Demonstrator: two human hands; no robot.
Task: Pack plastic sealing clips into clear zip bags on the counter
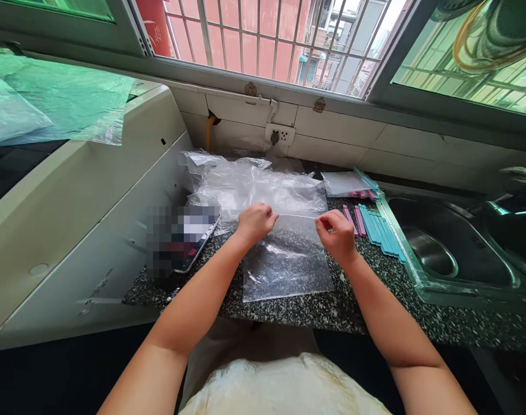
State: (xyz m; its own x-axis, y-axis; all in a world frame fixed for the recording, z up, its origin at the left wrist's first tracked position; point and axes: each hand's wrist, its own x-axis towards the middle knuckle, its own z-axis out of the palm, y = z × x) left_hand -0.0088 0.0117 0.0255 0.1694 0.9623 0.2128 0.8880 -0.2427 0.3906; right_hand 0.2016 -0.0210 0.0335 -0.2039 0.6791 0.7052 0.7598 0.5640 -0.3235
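A clear plastic bag [289, 265] lies over the speckled counter in front of me, its far edge raised between my two hands. My left hand [256, 223] is closed on the left end of that edge, thumb and fingers pinched together. At the right end, my right hand [337, 233] pinches the same edge. Just beyond the bag spreads a loose heap of clear plastic bags [254, 184]. Right of my right hand lie pink strips [359, 221] and a row of several teal strips [379, 230].
A phone or tablet [198, 242], partly blurred out, rests at the left beside a pale appliance side [128, 196]. A steel sink [457, 242] is set in the counter at right. Behind are a wall socket [280, 136] and a barred window. A flat packet [345, 183] lies near the sink.
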